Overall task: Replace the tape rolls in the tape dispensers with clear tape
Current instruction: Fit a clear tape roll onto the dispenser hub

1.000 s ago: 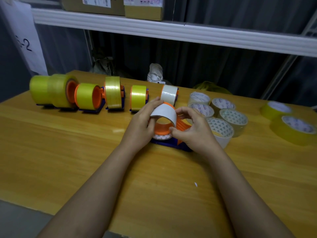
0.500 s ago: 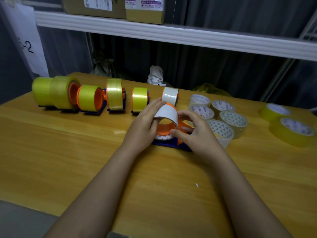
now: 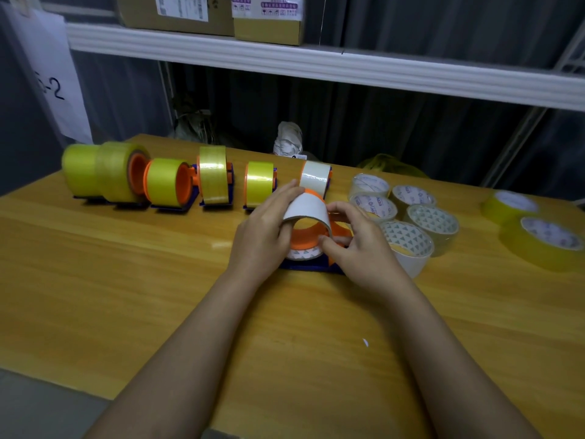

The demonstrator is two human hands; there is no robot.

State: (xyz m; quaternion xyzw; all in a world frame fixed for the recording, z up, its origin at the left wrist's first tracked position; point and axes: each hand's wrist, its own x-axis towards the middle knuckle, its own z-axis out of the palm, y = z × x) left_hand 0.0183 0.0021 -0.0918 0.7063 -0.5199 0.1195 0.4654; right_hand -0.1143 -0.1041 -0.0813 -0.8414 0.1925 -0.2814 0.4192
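A blue and orange tape dispenser (image 3: 311, 266) stands mid-table with a clear tape roll (image 3: 308, 210) seated on its orange hub (image 3: 305, 237). My left hand (image 3: 264, 232) grips the roll from the left, fingers over its top. My right hand (image 3: 354, 245) pinches the roll's right edge by the hub. Behind stands a row of dispensers: several carry yellow tape (image 3: 259, 185), and the rightmost dispenser holds a clear roll (image 3: 315, 179). Several spare clear rolls (image 3: 408, 245) lie flat just right of my hands.
Two loose yellow rolls (image 3: 541, 245) lie at the table's far right. A white shelf (image 3: 316, 63) with cardboard boxes (image 3: 269, 17) runs overhead behind the wooden table (image 3: 126, 280). A small white scrap (image 3: 365, 342) lies near my right forearm.
Both hands stay on the clear roll at the dispenser; the roll has shifted slightly on the orange hub. Nothing was picked up or let go.
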